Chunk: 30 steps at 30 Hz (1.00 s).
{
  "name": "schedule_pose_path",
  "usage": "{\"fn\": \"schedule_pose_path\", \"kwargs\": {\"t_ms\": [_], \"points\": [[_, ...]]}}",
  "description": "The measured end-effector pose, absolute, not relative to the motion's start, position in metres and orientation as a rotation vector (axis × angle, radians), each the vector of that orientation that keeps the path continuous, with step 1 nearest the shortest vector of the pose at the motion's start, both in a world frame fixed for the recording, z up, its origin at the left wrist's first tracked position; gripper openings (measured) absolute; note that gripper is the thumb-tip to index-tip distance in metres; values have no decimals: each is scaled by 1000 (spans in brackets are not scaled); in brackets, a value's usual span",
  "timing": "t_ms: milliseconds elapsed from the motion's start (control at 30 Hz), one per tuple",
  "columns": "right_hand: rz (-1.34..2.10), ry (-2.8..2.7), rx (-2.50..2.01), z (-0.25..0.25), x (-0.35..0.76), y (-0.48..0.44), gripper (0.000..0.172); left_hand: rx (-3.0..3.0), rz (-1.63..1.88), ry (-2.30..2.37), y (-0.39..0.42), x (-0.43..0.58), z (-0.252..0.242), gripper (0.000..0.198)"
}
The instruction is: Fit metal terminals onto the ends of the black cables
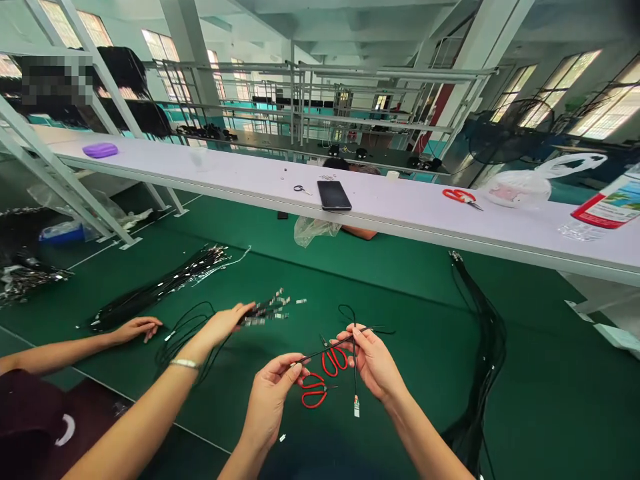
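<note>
Near the middle of the green table, my left hand [274,393] pinches a thin black cable [327,348]. The cable runs across to my right hand [373,360], whose thumb and fingers close on it where strands cross. Beyond my right fingers the cable makes a small loop, and one end hangs down with a white connector [357,407]. Two pairs of red-handled scissors lie just below the cable: the upper scissors [335,361] between my hands, the lower scissors [314,392] beside my left fingers. A small white piece [283,438] rests near my left wrist.
A co-worker's hand [225,328] at left holds a bunch of black cables with connectors [273,312]; their other hand [137,329] rests nearby. Cable bundles lie at left [160,287] and right [483,347]. The raised shelf [240,175] carries a phone [334,195], scissors [461,197] and a bottle [607,203].
</note>
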State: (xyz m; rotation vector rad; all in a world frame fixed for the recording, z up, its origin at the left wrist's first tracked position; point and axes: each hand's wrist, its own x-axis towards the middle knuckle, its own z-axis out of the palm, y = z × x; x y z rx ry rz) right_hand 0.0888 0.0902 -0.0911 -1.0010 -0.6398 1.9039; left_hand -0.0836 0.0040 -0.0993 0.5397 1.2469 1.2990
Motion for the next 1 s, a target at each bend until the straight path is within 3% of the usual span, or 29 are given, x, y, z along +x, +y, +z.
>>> {"fn": "schedule_pose_path", "kwargs": {"t_ms": [233, 467, 767, 1000], "points": [[1806, -613, -972, -76, 78, 99, 43, 591, 1167, 1204, 4, -74, -95, 41], [1800, -609, -926, -67, 66, 98, 42, 819, 1031, 1102, 0, -56, -95, 38], [1805, -606, -906, -74, 58, 85, 41, 1102, 1276, 1204, 7, -46, -75, 17], [1744, -815, -1124, -80, 92, 93, 47, 634, 1712, 1184, 22, -90, -49, 18]]}}
